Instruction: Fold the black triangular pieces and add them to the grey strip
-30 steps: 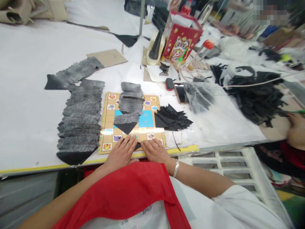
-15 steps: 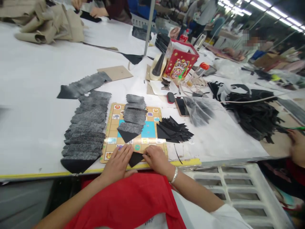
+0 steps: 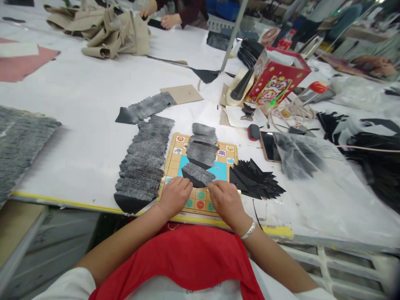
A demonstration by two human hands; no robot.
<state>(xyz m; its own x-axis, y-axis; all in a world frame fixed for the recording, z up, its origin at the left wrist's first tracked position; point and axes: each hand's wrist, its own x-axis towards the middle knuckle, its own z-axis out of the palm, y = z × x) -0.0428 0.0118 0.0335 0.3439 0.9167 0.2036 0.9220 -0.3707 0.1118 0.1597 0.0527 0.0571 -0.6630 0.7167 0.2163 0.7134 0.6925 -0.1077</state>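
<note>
On the patterned board (image 3: 200, 204) lies a short row of overlapping grey pieces (image 3: 202, 149). At its near end is a grey piece with a black edge (image 3: 197, 173). My left hand (image 3: 177, 196) pinches the left end of this piece, and my right hand (image 3: 227, 202) pinches its right end. Left of the board stretches a long row of overlapping grey pieces (image 3: 140, 166), its nearest piece black. A pile of black pointed pieces (image 3: 256, 179) sits right of the board, beside my right hand.
A phone (image 3: 270, 146), a small black and red case (image 3: 253, 132) and a plastic bag (image 3: 296, 156) lie to the right. Farther back stand a red box (image 3: 276, 79) and a metal pole (image 3: 233, 35). Another person's hands (image 3: 171, 21) are across the table. Grey fabric (image 3: 23, 146) lies far left.
The view has turned left. Both hands have moved up the board, from a black piece at its near edge to the near end of the short row, where they grip a piece.
</note>
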